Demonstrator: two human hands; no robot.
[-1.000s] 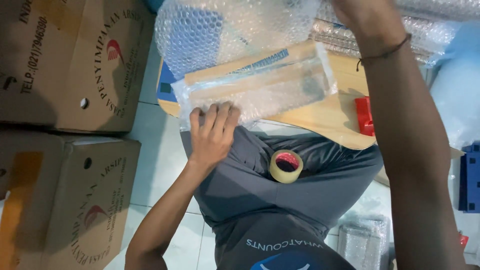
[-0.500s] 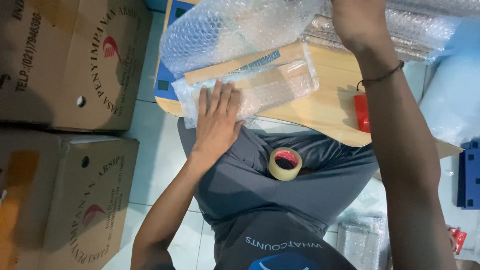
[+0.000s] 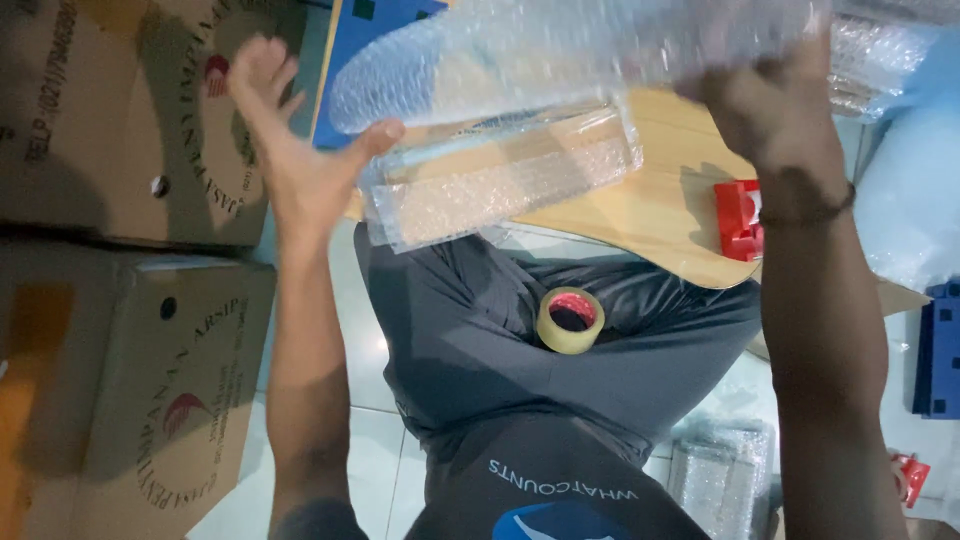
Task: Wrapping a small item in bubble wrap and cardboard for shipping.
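Note:
My left hand point(image 3: 290, 150) is raised with fingers spread, holding nothing; its thumb touches the left end of a long flat package wrapped in bubble wrap point(image 3: 500, 185). The package lies across a light wooden board point(image 3: 660, 205) over my lap. My right hand point(image 3: 775, 110), with a thin band at the wrist, grips a large loose sheet of bubble wrap point(image 3: 560, 60) that hangs above the package. A roll of tan packing tape point(image 3: 570, 320) rests on my grey trousers.
Two brown cardboard boxes point(image 3: 100, 110) point(image 3: 130, 400) stand at the left. A red plastic tool point(image 3: 740, 220) lies on the board's right end. A blue crate point(image 3: 940, 350) and more bubble wrap point(image 3: 910, 190) are at the right, a wrapped packet point(image 3: 720, 470) on the floor.
My left hand has lifted off the package, where it lay flat, and swung left with fingers spread. My right hand has brought the bubble wrap sheet lower, over the package.

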